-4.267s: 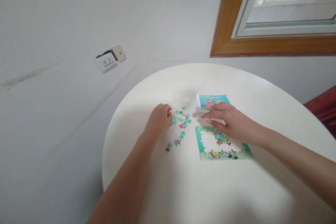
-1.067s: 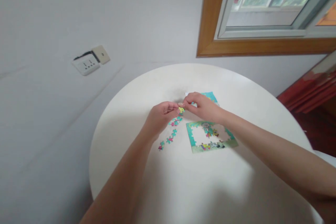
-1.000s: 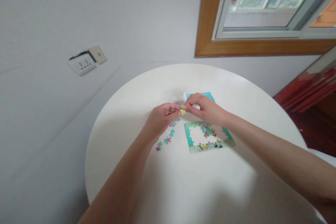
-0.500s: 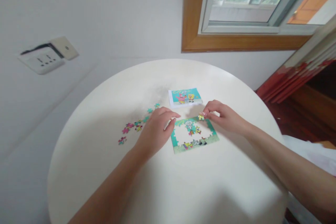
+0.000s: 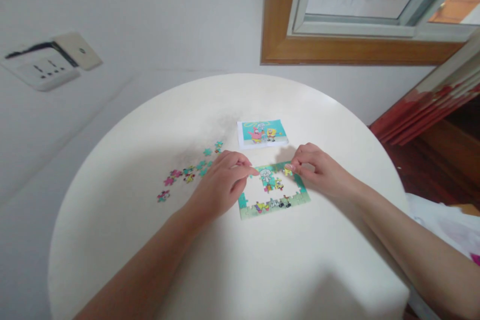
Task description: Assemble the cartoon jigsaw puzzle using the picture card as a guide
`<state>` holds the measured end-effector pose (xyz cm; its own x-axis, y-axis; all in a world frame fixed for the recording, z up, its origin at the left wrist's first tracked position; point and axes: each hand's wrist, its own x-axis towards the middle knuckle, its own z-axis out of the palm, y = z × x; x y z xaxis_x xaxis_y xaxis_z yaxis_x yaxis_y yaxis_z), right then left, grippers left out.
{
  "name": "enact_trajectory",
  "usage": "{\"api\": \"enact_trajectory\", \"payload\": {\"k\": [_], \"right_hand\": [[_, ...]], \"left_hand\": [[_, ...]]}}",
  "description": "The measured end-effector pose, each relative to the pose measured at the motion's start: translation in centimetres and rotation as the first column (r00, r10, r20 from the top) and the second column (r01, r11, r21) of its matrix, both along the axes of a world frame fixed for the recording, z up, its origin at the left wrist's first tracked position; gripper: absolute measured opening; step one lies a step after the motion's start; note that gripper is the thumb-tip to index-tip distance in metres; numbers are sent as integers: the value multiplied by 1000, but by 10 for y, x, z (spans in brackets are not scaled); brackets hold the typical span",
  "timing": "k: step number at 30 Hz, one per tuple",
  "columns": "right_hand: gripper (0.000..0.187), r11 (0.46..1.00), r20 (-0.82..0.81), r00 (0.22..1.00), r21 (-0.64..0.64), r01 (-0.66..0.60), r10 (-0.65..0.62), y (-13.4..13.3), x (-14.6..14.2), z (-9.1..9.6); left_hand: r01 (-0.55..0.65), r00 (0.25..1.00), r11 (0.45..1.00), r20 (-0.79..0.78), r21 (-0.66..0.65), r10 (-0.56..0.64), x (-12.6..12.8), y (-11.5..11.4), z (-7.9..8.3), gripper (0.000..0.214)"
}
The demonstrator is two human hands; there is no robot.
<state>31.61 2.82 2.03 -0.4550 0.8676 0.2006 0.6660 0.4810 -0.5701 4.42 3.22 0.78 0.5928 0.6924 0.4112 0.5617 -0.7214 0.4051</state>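
A partly assembled jigsaw puzzle (image 5: 275, 205), with a teal and green border and gaps inside, lies on the white table. My right hand (image 5: 317, 167) pinches a small yellow puzzle piece (image 5: 288, 171) over the puzzle's upper right part. At the puzzle's left edge is my left hand (image 5: 225, 177). Its index finger stretches toward the upper left border, the thumb sits apart below it, and no piece shows in its fingers. Beyond the puzzle lies a picture card (image 5: 262, 132) of the cartoon scene.
Several loose puzzle pieces (image 5: 173, 176), pink, teal and yellow, are scattered left of my left hand, which partly covers some. The round white table (image 5: 112, 240) stands against a wall with a socket (image 5: 47, 67) and a wood-framed window (image 5: 356, 50). A red and white curtain (image 5: 423, 105) hangs at right.
The yellow piece in my right hand has come slightly lower over the puzzle. My left hand's index finger now reaches further over the puzzle's edge. The camera view has shifted a little.
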Motion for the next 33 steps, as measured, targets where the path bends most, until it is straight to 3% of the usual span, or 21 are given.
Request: {"api": "enact_trajectory", "payload": {"k": [12, 33], "right_hand": [[20, 1000, -32, 999, 8, -21, 21, 0, 5, 1], [22, 999, -7, 1000, -21, -25, 25, 0, 4, 2]], "left_hand": [[36, 999, 995, 13, 90, -37, -2, 1, -5, 26], [46, 999, 998, 20, 50, -47, -1, 1, -6, 28]]}}
